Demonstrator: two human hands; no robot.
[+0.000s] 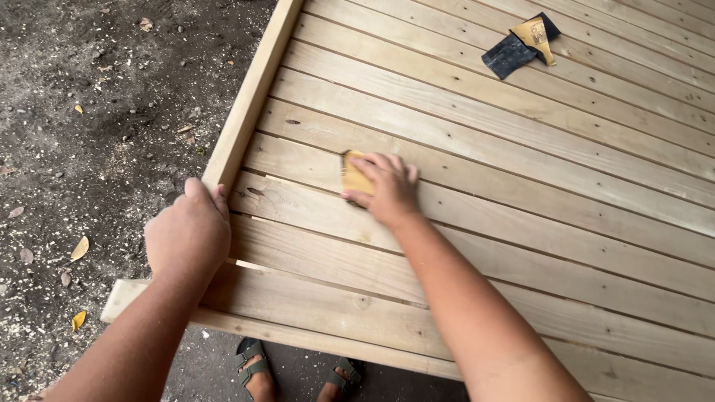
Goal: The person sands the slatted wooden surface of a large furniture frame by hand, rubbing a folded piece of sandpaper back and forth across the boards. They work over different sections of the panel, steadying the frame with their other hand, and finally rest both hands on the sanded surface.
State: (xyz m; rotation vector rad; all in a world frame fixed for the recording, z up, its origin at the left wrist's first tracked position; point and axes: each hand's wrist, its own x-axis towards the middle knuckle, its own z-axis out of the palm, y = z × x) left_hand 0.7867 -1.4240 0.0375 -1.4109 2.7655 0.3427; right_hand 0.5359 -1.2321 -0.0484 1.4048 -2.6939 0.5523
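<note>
1. Planks of pale, bare timber make up the slatted panel (521, 171) that fills most of your view, the boards running side by side with thin dark gaps and a few knots between them.
2. Ground (97, 126) to your left is dark, gritty soil, scattered with yellow fallen leaves and pale chips.
3. A raised side rail (253, 93) of the same light wood borders the panel's left edge, squared and smooth.
4. Your left hand (188, 232) is closed over the near end of that rail, fingers curled around it.
5. Your right hand (387, 187) lies flat on a board near the panel's left side, fingers pressing down on a folded tan sandpaper piece (354, 179), which sits mostly under your fingertips.
6. Spare sandpaper sheets (521, 45), one dark and one tan, lie loose at the far right, well apart from both hands.
7. Sandalled feet (298, 372) show below the near edge.
</note>
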